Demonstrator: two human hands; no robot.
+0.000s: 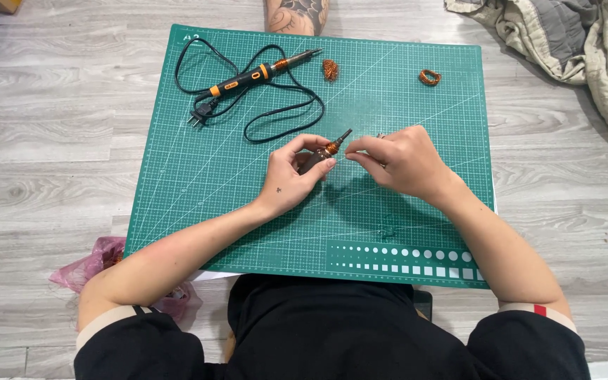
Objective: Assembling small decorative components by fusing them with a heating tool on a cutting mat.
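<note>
My left hand [293, 172] grips a small dark rod wound with copper wire [331, 148], tip pointing up and to the right, over the middle of the green cutting mat [360, 225]. My right hand [399, 162] has its fingers pinched beside the rod's tip; what it pinches is too thin to make out. Both hands hover together above the mat.
A black and orange soldering iron [258, 73] with its looped black cord [283, 112] lies at the mat's far left. A copper wire clump [330, 69] and a copper coil ring [429, 77] sit near the far edge. Pink plastic bag [89, 264] lies left, crumpled blanket [585, 49] far right, a tattooed leg [295, 15] beyond.
</note>
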